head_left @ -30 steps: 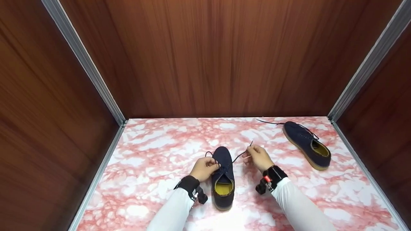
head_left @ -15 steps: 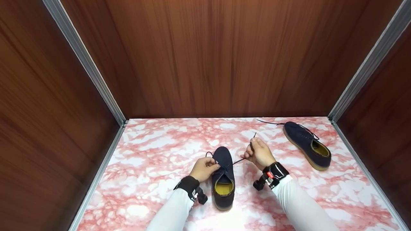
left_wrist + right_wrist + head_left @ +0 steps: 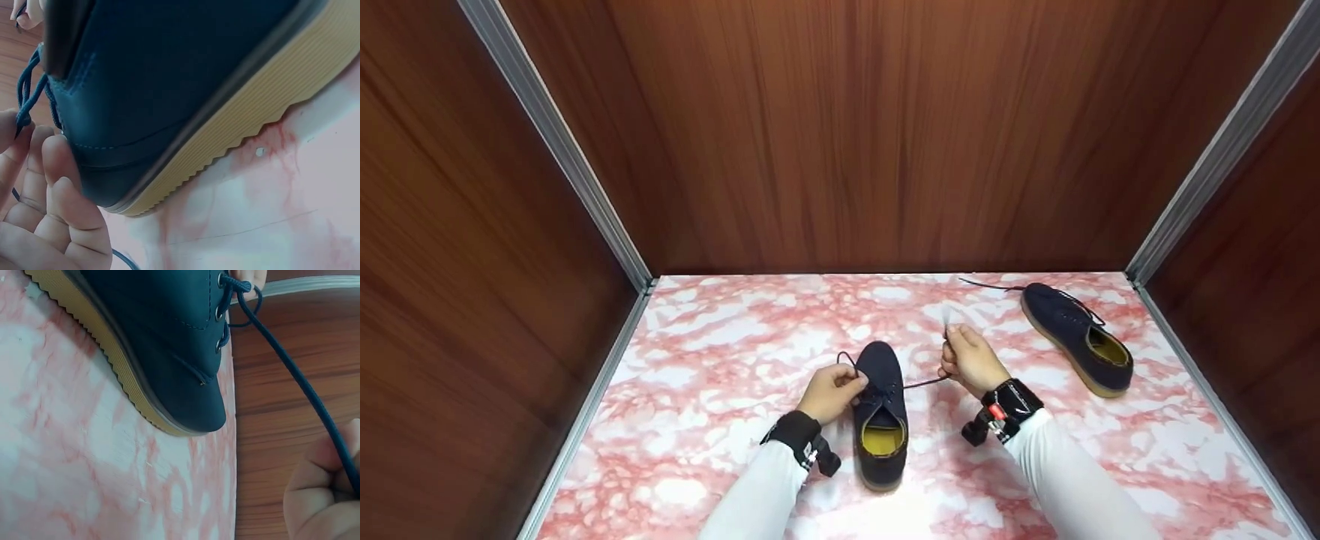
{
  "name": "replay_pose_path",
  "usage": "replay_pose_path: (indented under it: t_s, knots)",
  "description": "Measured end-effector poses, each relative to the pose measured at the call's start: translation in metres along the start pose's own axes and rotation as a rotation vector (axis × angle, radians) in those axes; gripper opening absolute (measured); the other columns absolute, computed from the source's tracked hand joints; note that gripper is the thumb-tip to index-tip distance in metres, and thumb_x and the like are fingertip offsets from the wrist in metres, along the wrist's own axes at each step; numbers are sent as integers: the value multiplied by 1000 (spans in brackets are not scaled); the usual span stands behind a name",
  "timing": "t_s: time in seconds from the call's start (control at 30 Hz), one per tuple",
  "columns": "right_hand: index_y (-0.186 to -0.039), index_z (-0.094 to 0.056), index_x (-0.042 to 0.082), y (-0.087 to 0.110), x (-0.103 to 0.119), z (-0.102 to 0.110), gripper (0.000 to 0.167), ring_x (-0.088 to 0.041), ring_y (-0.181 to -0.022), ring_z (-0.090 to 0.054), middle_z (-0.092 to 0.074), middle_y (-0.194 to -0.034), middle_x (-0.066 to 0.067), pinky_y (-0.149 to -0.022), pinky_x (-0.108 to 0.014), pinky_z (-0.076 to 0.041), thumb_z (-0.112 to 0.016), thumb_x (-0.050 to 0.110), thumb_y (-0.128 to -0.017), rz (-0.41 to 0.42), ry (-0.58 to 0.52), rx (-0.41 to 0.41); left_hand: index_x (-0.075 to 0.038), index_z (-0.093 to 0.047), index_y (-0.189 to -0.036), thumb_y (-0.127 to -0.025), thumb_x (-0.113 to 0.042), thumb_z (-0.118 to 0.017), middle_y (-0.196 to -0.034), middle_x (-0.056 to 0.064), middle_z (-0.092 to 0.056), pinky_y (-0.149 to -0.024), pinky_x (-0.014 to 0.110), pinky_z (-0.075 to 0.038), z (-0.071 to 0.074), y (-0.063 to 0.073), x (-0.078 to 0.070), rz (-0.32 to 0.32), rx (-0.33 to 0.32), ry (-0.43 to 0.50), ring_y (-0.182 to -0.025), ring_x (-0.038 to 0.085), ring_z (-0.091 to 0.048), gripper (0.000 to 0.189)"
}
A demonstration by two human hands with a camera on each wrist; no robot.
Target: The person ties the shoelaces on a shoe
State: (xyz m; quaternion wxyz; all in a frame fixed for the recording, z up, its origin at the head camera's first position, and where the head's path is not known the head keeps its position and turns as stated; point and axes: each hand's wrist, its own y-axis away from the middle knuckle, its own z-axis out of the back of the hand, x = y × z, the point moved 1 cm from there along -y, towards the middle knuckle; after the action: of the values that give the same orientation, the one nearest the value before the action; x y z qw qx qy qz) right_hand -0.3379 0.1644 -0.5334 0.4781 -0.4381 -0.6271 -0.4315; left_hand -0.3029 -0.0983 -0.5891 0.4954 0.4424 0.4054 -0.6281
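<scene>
A dark navy lace-up shoe (image 3: 879, 364) with a yellow lining and tan ridged sole stands on the pink-and-white surface, toe pointing away. My left hand (image 3: 829, 394), beside its left side, pinches the shoelace close over the eyelets. A small lace loop (image 3: 846, 355) sticks out past those fingers. In the left wrist view, twisted lace (image 3: 25, 107) meets the thumb and fingertip. To the shoe's right, my right hand (image 3: 971, 361) grips the other length of shoelace (image 3: 298, 377), which runs taut from the eyelets into the curled fingers.
A matching navy shoe (image 3: 1065, 330) lies at the back right, angled, its loose lace (image 3: 990, 286) trailing left. Brown wood-grain panels (image 3: 840, 135) with grey metal corner strips (image 3: 1192, 165) enclose the surface at the back and both sides.
My right hand has moved a little up and right, drawing the lace straight, its fingers now curled more round it. My left hand and the shoe have barely moved.
</scene>
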Motion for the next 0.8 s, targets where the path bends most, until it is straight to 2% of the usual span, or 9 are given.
replay_pose_path:
  t_s: [0.1,0.17,0.27,0.33,0.43,0.5,0.63,0.7,0.8]
  knots:
    - [-106,-44,8,2,2,1,12,-9,-57,-31,-30,-66,6,-66,-28,-42,-35,13,-112,-8,24,65,5,-68,-95,-98,-10,-70,-94,23,-76,-64,25,-56,1,-1,-1,18,-13,11,-69,20,-67,16]
    - [-114,-46,2,3,2,0,12,-9,-60,-33,-32,-68,6,-66,-26,-41,-36,6,-107,-3,66,124,6,-69,-97,-98,-10,-70,-95,24,-76,-64,24,-55,2,-2,-2,18,-18,28,-71,19,-68,16]
    - [-126,-45,-8,4,3,0,24,-9,-67,-49,-46,-72,5,-74,-24,-50,-35,3,-107,47,177,223,5,-69,-101,-98,-9,-69,-99,24,-77,-60,20,-50,3,-3,-5,31,-22,62,-74,17,-67,14]
    - [-130,-47,-13,4,2,-2,29,-9,-77,-64,-63,-78,2,-84,-26,-57,-35,7,-111,78,223,270,4,-69,-104,-98,-8,-68,-103,24,-77,-57,18,-47,4,-3,-7,35,-27,88,-77,17,-67,14]
    - [-126,-56,-12,4,1,-4,36,-9,-91,-76,-79,-91,1,-94,-28,-60,-37,17,-115,101,237,287,5,-67,-105,-100,-8,-66,-105,24,-78,-58,18,-46,6,-3,-10,32,-34,136,-82,18,-69,14]
    - [-118,-63,-7,3,0,-4,38,-10,-91,-78,-81,-89,2,-94,-30,-61,-38,23,-115,93,213,270,5,-65,-105,-100,-9,-65,-106,24,-78,-66,21,-51,6,-4,-11,30,-36,168,-87,19,-71,15]
    - [-103,-62,5,3,-1,-7,37,-9,-63,-67,-65,-62,5,-81,-33,-64,-38,30,-115,79,193,193,4,-64,-105,-102,-11,-64,-106,22,-79,-80,30,-58,6,-5,-12,35,-31,211,-90,19,-71,15]
    - [-98,-57,7,3,-1,-8,37,-8,-52,-53,-48,-55,6,-74,-32,-61,-36,32,-115,85,191,172,3,-64,-104,-103,-13,-63,-106,20,-79,-79,32,-58,6,-6,-12,41,-30,206,-88,17,-71,15]
    - [-96,-51,8,3,0,-11,33,-6,-49,-35,-32,-57,8,-63,-26,-51,-33,27,-116,81,171,153,1,-64,-104,-105,-16,-62,-104,17,-80,-73,29,-56,7,-6,-12,53,-36,185,-85,17,-71,18]
